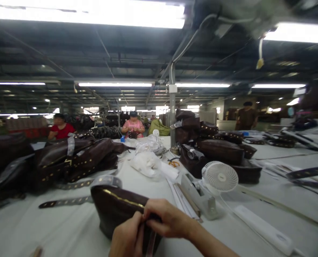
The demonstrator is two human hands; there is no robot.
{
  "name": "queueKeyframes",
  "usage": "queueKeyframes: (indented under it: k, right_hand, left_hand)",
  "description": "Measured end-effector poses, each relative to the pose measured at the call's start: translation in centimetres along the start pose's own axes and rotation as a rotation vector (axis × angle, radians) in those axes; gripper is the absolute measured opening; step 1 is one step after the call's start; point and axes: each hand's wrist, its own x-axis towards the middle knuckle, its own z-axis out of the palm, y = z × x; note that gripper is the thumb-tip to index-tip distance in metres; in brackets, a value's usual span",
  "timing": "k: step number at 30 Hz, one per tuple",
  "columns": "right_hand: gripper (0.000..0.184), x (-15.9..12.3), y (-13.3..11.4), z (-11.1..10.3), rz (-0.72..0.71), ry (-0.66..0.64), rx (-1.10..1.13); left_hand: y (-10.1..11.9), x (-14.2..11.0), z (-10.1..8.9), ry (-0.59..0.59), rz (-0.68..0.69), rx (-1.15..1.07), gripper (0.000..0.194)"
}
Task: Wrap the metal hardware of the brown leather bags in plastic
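Two hands: left hand (125,235) and right hand (167,217), both grips closed, pinching near end of one brown bag (113,208), front centre on white surface (75,232); exact part hidden. One fan (220,176) right. One bag pile (78,157) left, another right. Beyond: seemingly three people (133,126), one post (172,121), ceiling tubes (114,85) lit.

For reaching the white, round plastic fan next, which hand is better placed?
Probably the right hand: it looks nearer the fan. The left hand is farther left; both are at the dark brown leathery bag.
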Motion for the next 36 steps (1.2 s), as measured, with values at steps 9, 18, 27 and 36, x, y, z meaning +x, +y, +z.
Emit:
queueKeyframes:
  k: [9, 18, 27, 36]
  right_hand:
    - [0.007, -0.1, 1.0, -1.3, 0.111, 0.047, 0.037]
    - [0.006, 0.3, 0.7, -1.3, 0.11, 0.042, 0.051]
    - [0.009, 0.6, 0.8, -1.2, 0.088, 0.034, -0.002]
    - [0.016, -1.0, -0.6, 0.7, -0.082, 0.347, -0.347]
  left_hand:
    - [2.2, 0.9, -0.7, -0.091, -0.097, -0.15, 0.041]
    - [-0.7, -0.7, -1.7, -0.007, -0.004, 0.046, 0.03]
    - [2.1, 0.8, -2.2, -0.239, -0.329, -0.37, 0.033]
    - [2.2, 1.5, -2.1, -0.283, -0.355, -0.462, 0.031]
